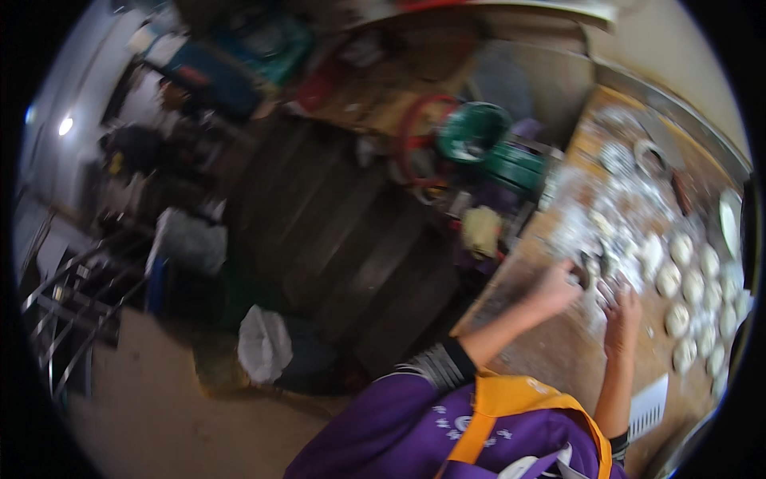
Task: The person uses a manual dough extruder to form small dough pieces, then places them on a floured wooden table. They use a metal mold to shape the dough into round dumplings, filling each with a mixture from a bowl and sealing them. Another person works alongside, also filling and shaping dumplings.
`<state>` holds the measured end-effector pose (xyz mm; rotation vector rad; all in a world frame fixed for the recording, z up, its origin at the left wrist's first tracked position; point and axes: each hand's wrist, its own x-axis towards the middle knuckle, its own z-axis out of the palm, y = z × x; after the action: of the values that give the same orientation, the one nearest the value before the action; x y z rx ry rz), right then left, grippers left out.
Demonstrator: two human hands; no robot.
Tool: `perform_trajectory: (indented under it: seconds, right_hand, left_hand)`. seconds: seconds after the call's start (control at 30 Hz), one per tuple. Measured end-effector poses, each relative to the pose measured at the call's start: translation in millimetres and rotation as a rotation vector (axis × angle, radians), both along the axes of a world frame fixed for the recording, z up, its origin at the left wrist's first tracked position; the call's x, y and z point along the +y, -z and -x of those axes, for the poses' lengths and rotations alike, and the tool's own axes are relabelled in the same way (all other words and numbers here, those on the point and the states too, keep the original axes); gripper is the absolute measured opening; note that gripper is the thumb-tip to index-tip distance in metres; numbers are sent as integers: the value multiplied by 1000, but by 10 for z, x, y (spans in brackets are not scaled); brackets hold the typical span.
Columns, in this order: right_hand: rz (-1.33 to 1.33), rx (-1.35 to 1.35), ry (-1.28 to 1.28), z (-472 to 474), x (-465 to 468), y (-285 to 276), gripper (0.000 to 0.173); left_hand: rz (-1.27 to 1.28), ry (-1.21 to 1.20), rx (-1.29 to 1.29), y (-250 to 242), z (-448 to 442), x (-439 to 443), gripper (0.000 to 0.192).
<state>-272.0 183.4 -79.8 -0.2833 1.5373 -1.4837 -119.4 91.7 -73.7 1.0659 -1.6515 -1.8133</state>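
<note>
Both of my hands are over a floured wooden worktable at the right of the head view. My left hand (pixel 559 288) is at some pale, floury dough (pixel 598 257); blur hides whether its fingers grip anything. Close beside it, my right hand (pixel 622 311) has its fingers bent towards the same floury patch, and its hold is unclear too. Several round, pale dough pieces (pixel 693 286) lie in rows to the right of my hands. White flour is spread over the wooden table (pixel 538 353) beyond my hands.
A white slotted plastic piece (pixel 649 407) lies near my right forearm. Farther up the table are a ring-shaped object (pixel 650 157) and a dark-handled tool (pixel 681 190). Green containers (pixel 473 132) stand beyond the table's left edge. A white bag (pixel 265 344) is low at the left.
</note>
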Motion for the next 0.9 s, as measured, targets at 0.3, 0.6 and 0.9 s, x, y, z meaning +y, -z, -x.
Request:
perform_trajectory:
  seconds: [0.3,0.6,0.9]
  right_hand:
    - [290,-175,-165,-810,-456,356,29]
    - [155,284,-229,-1150,-697,70,53]
    - [554,-194,-213,-688,-885,272,30]
  left_hand:
    - [556,-227,-482,-65,-666,343,35]
    - [325,-318,119,-277,-956,73,35]
    - [-345,-218,264,-22,-548,-417,23]
